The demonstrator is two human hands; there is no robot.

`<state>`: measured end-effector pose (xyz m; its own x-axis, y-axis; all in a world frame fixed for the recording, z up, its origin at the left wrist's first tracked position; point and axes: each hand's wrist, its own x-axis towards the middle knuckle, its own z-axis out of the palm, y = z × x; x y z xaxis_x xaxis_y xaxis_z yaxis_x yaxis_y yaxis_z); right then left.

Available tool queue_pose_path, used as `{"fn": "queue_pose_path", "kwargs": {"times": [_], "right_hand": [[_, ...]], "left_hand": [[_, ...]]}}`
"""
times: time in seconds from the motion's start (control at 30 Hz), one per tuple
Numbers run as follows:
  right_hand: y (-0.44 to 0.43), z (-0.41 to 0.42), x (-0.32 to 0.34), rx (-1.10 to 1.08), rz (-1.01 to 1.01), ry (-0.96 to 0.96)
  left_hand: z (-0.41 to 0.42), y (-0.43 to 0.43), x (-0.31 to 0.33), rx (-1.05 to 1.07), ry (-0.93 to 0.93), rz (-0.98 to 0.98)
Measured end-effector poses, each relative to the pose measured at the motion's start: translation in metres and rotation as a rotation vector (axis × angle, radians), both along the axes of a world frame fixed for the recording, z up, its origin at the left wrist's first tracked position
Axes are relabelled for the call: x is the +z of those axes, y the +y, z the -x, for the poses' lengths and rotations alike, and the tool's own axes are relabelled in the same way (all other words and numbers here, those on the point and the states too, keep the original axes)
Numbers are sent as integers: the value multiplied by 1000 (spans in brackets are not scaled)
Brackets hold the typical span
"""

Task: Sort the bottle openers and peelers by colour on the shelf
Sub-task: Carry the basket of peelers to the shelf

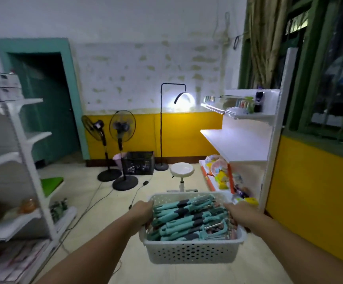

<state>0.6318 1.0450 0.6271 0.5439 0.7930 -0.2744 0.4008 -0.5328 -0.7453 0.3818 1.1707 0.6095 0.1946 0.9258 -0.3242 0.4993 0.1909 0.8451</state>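
A white perforated basket (193, 252) hangs in the air in front of me, low in the middle of the view. It is full of teal peelers and bottle openers with dark grey grips (189, 219); some pinkish pieces show at its right side. My left hand (142, 212) grips the basket's left rim and my right hand (240, 214) grips the right rim. To the right stands a white shelf unit with a bare middle shelf (236, 143).
A white stool (181, 171), two standing fans (123, 148), a black crate (138, 162) and a lit floor lamp (162, 128) stand ahead on the tiled floor. Cables run across the floor. Another white shelf unit (16, 160) lines the left. Colourful goods fill the right unit's lower shelf (221, 175).
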Motion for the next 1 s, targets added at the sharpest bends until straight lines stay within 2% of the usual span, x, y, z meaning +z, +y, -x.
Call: {"fn": "queue_pose_path", "kwargs": {"times": [0.23,0.43,0.57,0.8,1.0], "right_hand": [[141,-45,-9,23,23,-72],[231,-95,-25,52,94,-109],[309,-137,-35,80,104,-128],[462,-199,-39,116,86,-161],[607,-219,-43,184,97,-163]], "left_hand": [[-46,148,-9,-24,48,5],[-91,238,-17,-180,142,80],[-132,310,-28,-164,185,70],[-175,441,-21,-132,82,168],[-181,562,-28,-201,133,163]]}}
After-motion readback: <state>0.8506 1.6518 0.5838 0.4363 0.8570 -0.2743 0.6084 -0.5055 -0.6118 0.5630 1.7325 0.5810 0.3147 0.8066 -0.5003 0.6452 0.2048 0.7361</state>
